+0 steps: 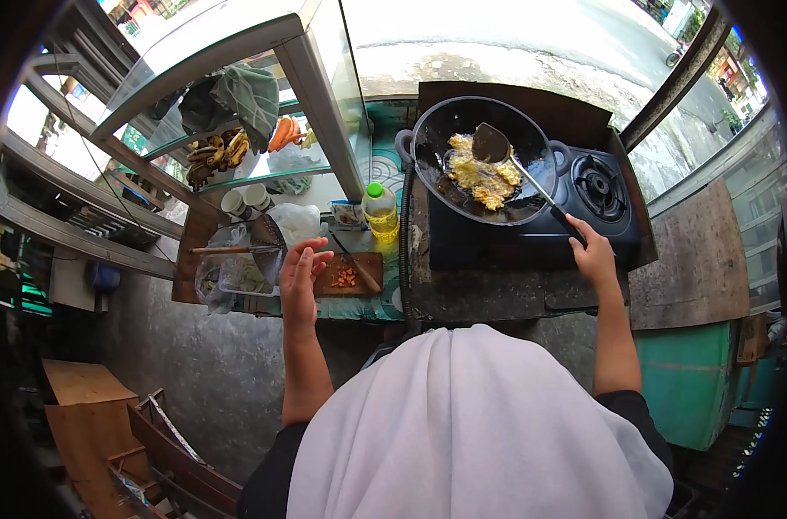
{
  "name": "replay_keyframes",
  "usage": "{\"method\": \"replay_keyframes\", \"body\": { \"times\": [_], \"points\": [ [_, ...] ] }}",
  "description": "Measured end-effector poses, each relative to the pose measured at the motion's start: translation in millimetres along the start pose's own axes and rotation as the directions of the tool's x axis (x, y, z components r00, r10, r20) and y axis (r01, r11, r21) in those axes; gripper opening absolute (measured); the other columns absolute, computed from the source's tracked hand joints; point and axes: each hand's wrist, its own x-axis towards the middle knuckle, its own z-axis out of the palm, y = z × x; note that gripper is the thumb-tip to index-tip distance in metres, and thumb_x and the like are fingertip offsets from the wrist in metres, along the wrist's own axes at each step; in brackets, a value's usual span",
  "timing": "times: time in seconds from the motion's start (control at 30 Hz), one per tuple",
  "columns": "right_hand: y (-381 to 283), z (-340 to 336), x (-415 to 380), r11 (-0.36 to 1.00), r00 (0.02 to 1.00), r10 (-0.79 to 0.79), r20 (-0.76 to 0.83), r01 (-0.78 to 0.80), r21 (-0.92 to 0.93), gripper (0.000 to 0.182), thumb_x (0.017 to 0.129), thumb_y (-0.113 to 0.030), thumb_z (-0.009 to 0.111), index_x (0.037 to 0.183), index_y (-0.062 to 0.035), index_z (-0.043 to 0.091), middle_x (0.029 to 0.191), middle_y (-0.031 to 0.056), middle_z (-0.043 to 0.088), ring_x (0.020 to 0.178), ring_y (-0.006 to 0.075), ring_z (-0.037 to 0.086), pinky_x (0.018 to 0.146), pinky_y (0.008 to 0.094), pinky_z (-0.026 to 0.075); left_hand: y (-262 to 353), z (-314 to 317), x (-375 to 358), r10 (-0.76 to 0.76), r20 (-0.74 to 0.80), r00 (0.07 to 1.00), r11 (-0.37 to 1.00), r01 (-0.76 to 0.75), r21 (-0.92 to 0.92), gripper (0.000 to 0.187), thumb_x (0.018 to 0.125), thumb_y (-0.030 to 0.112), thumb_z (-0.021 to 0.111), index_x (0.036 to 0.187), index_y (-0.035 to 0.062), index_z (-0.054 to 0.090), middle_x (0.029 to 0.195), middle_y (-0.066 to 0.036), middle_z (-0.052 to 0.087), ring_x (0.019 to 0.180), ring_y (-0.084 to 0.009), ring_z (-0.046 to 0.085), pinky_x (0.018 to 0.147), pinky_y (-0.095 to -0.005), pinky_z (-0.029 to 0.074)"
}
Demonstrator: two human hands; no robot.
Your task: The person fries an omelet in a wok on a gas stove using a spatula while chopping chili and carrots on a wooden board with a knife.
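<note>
My right hand (pixel 593 253) is wrapped round the black handle of a spatula (pixel 537 183). Its dark blade rests over golden, lumpy fried food (pixel 481 180), possibly egg, in a wok (pixel 427 182) with some oil in it. The wok stands on the left side of a black gas stove (pixel 488 246). My left hand (pixel 299 278) is raised with nothing in it, its fingers loosely bent and apart. Beside it lies a wooden cutting board (pixel 372 278) with chopped orange-red pieces (pixel 345 276) and a knife (pixel 362 273).
An oil bottle (pixel 379 212) with a green cap stands left of the stove. A wire strainer (pixel 267 245) lies across a plastic container (pixel 244 278). Bananas (pixel 217 156) and a cloth (pixel 246 102) are at the glass display case (pixel 300 65). A second burner (pixel 597 185) sits at the right.
</note>
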Motion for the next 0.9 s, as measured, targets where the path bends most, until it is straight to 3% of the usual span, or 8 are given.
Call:
{"method": "replay_keyframes", "body": {
  "times": [0.17, 0.27, 0.37, 0.47, 0.57, 0.77, 0.87, 0.9],
  "points": [
    [34, 8, -1, 0.996, 0.996, -0.086, 0.025, 0.085, 0.036, 0.047, 0.082, -0.005, 0.061, 0.128, -0.0159, 0.057, 0.111, 0.0154, 0.067, 0.099, 0.0316, 0.066, 0.087, 0.0356, 0.048, 3, -5, -2, 0.013, -0.024, 1.000, 1.000, -0.013, 0.001, 0.024, 0.099, 0.024, 0.049, 0.113, 0.0091, 0.062, 0.114, -0.006, 0.064, 0.096, -0.0120, 0.062, 0.084, -0.0242, 0.044],
    [50, 1, -1, 0.970, 0.990, -0.056, 0.130, 0.023, 0.241, 0.048, 0.081, -0.005, 0.062, 0.129, -0.0113, 0.057, 0.104, 0.0076, 0.070, 0.086, 0.0216, 0.065, 0.086, 0.0320, 0.048, 3, -8, -3, 0.010, -0.038, 0.999, 1.000, -0.010, 0.004, 0.024, 0.099, 0.024, 0.049, 0.112, 0.0091, 0.062, 0.114, -0.006, 0.064, 0.095, -0.0120, 0.062, 0.084, -0.0247, 0.044],
    [66, 1, 4, 0.942, 0.977, -0.099, 0.187, 0.031, 0.336, 0.048, 0.083, -0.005, 0.062, 0.130, -0.0096, 0.056, 0.084, 0.0013, 0.065, 0.066, 0.0106, 0.053, 0.067, 0.0260, 0.047, 4, -7, -3, 0.007, -0.039, 0.999, 1.000, -0.007, 0.014, 0.024, 0.099, 0.025, 0.049, 0.111, 0.0092, 0.062, 0.114, -0.006, 0.064, 0.095, -0.0120, 0.062, 0.084, -0.0250, 0.044],
    [41, -9, 6, 0.812, 0.879, 0.173, 0.445, -0.383, 0.441, 0.048, 0.085, -0.006, 0.062, 0.132, -0.0122, 0.055, 0.069, -0.0031, 0.052, 0.054, 0.0056, 0.042, 0.049, 0.0218, 0.036, 5, -4, -2, -0.001, -0.032, 0.999, 1.000, 0.001, 0.014, 0.024, 0.099, 0.025, 0.049, 0.111, 0.0092, 0.062, 0.114, -0.006, 0.064, 0.096, -0.0122, 0.062, 0.084, -0.0250, 0.044],
    [33, 2, 9, 0.726, 0.855, 0.196, 0.479, -0.455, 0.515, 0.048, 0.087, -0.007, 0.061, 0.134, -0.0143, 0.053, 0.063, -0.0060, 0.041, 0.049, 0.0027, 0.034, 0.043, 0.0203, 0.025, 5, -1, 0, -0.001, -0.026, 1.000, 1.000, 0.002, 0.019, 0.024, 0.099, 0.025, 0.049, 0.112, 0.0090, 0.061, 0.114, -0.006, 0.063, 0.096, -0.0129, 0.062, 0.084, -0.0254, 0.044],
    [20, 29, 18, 0.781, 0.894, 0.146, 0.423, -0.367, 0.505, 0.047, 0.086, -0.008, 0.062, 0.132, -0.0128, 0.055, 0.066, -0.0022, 0.050, 0.053, 0.0052, 0.041, 0.047, 0.0228, 0.036, 3, -1, 2, 0.000, -0.008, 1.000, 1.000, 0.000, 0.018, 0.024, 0.099, 0.024, 0.049, 0.115, 0.0086, 0.058, 0.115, -0.007, 0.063, 0.097, -0.0143, 0.063, 0.084, -0.0264, 0.044],
    [36, 48, 22, 0.964, 0.991, -0.132, 0.036, 0.120, 0.238, 0.047, 0.084, -0.009, 0.063, 0.129, -0.0157, 0.056, 0.077, 0.0073, 0.066, 0.059, 0.0171, 0.059, 0.060, 0.0301, 0.048, 4, -2, 1, -0.001, -0.021, 1.000, 1.000, 0.001, 0.008, 0.024, 0.099, 0.024, 0.049, 0.114, 0.0088, 0.059, 0.115, -0.007, 0.063, 0.097, -0.0135, 0.062, 0.084, -0.0258, 0.044],
    [30, 46, 21, 0.981, 0.993, -0.114, 0.018, 0.110, 0.163, 0.047, 0.083, -0.009, 0.063, 0.129, -0.0170, 0.057, 0.084, 0.0103, 0.067, 0.066, 0.0225, 0.062, 0.065, 0.0329, 0.049, 5, -3, 1, 0.000, -0.026, 1.000, 1.000, 0.000, 0.003, 0.024, 0.099, 0.024, 0.049, 0.113, 0.0090, 0.060, 0.115, -0.006, 0.063, 0.097, -0.0128, 0.062, 0.084, -0.0252, 0.044]
  ]
}}
